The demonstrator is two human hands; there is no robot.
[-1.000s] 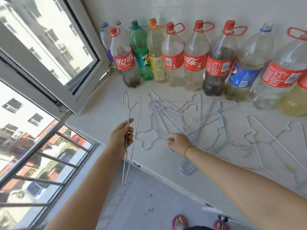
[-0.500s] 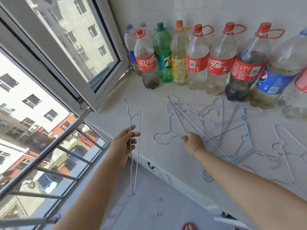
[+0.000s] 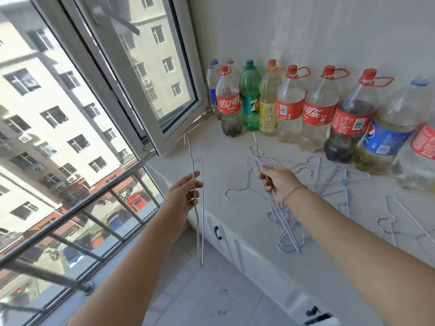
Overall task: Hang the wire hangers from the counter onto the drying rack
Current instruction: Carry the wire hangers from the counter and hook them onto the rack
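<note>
the left hand (image 3: 186,196) is held out over the near left edge of the worktop (image 3: 226,149), its fingers (image 3: 196,184) and thumb pinched on one wire hanger (image 3: 200,250). that hanger hangs upright and edge-on, hook at the top near the corner of the open window (image 3: 164,90), its lower tip down over the floor tiles (image 3: 211,290).

the right hand (image 3: 277,184) is above the worktop, just right of the left one, fingers curled tight round thin lilac wire (image 3: 282,222). whether it is one hanger or two i cannot tell. the wire slants from a hook on the far side of the hand to a point near the worktop's front edge, and the lower end looks to touch other hangers lying there.

the pile of hangers (image 3: 334,182) lies tangled flat on the worktop, to the right of and beyond the right hand. one more hanger (image 3: 400,215) lies apart, further right. a row of plastic bottles (image 3: 292,109) stands along the far wall. outside the window on the left run metal rails (image 3: 77,208).
</note>
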